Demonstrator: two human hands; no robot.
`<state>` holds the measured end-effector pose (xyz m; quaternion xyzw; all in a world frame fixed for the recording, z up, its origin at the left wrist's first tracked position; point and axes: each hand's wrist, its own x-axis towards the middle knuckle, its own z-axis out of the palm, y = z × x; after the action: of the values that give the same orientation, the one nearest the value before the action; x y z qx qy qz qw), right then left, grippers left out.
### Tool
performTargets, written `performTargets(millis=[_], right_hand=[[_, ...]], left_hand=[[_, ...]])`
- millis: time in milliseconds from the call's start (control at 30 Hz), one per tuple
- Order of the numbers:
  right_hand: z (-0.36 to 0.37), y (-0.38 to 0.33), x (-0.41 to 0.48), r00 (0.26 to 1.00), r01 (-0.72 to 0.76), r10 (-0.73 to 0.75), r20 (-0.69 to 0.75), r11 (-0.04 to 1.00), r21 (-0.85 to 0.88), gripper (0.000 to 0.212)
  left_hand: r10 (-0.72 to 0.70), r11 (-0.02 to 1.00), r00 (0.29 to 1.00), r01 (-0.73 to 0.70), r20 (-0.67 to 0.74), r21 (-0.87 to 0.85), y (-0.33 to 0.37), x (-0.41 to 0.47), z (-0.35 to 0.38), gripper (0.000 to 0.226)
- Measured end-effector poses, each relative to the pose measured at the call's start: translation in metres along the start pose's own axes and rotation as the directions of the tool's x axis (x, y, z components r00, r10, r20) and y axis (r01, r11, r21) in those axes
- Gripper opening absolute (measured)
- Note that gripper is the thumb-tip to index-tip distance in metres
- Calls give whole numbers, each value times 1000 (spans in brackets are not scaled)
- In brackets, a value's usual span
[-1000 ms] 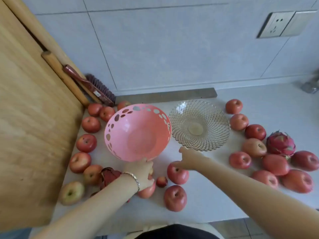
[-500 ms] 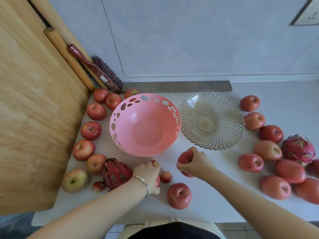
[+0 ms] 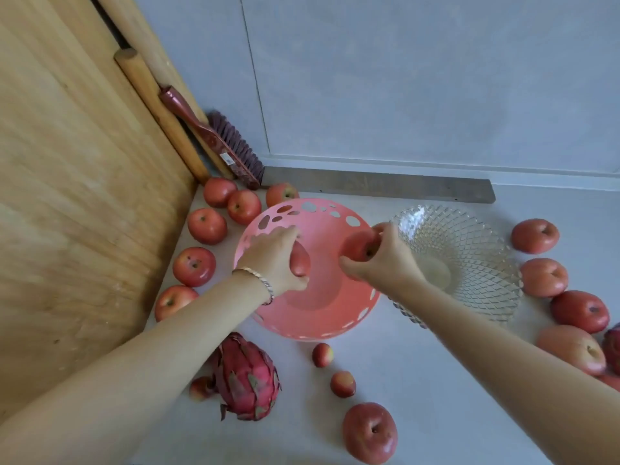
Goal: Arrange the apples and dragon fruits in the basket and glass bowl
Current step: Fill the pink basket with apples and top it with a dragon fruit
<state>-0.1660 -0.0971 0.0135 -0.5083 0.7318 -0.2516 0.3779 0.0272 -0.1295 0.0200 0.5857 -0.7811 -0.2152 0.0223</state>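
A pink basket [image 3: 322, 214] with round holes stands mid-table, a clear glass bowl [image 3: 483, 260] right of it. Over the basket's left half my left hand [image 3: 275, 260] is closed around a red apple [image 3: 299, 261]. My right hand [image 3: 382, 260] grips another red apple [image 3: 360, 245] above the basket's right side, near the bowl's rim. A dragon fruit [image 3: 246, 377] lies in front of the basket, partly under my left forearm. Several apples ring the basket on the left [image 3: 194, 266] and sit right of the bowl [image 3: 535, 235]. One big apple [image 3: 369, 432] rests near the front edge.
A large wooden board [image 3: 73, 196] leans on the left, with rolling pins [image 3: 157, 109] and a brush [image 3: 214, 139] against the wall. A grey metal strip [image 3: 375, 187] lies along the wall. Two small apples [image 3: 342, 383] sit in front of the basket. A second dragon fruit [image 3: 612, 350] shows at the right edge.
Both hands picked apples from the table in front of the basket and carried them up over the basket. The view tilted down and to the left.
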Motion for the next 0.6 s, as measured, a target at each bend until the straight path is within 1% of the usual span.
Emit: performTargets(millis=[33, 100, 167, 233, 267, 333, 367, 433, 500, 533, 600], right_hand=[[11, -2, 9, 998, 8, -4, 57, 998, -57, 71], [33, -3, 29, 988, 57, -17, 154, 964, -258, 80], [49, -2, 46, 977, 132, -47, 206, 896, -423, 82], [60, 1, 60, 955, 243, -105, 276, 808, -537, 83], [65, 3, 67, 937, 308, -137, 321, 756, -577, 83], [70, 9, 77, 896, 415, -184, 405, 673, -612, 86], [71, 13, 81, 876, 454, -201, 439, 649, -610, 88], [70, 18, 86, 856, 485, -225, 465, 662, -572, 90], [67, 23, 87, 847, 494, -242, 473, 686, -534, 92], [67, 26, 86, 840, 506, -244, 484, 673, -539, 93], [69, 29, 83, 842, 513, -228, 490, 619, -594, 95]], left_hand=[[20, 995, 999, -24, 39, 99, -3, 11, 7, 70], [67, 972, 989, -95, 135, 213, -9, 31, 22, 70], [109, 949, 979, -154, 172, 276, -12, 44, 34, 65], [135, 927, 975, -187, 174, 325, -15, 55, 42, 57], [140, 917, 973, -198, 186, 345, -17, 59, 46, 57], [156, 907, 965, -224, 208, 357, -23, 66, 54, 62], [169, 907, 963, -235, 211, 349, -27, 69, 58, 65], [180, 929, 963, -234, 200, 287, -34, 71, 64, 73], [147, 958, 970, -188, 193, 218, -42, 69, 68, 81], [122, 962, 974, -164, 192, 220, -46, 66, 70, 84], [71, 952, 981, -120, 178, 283, -50, 59, 75, 89]])
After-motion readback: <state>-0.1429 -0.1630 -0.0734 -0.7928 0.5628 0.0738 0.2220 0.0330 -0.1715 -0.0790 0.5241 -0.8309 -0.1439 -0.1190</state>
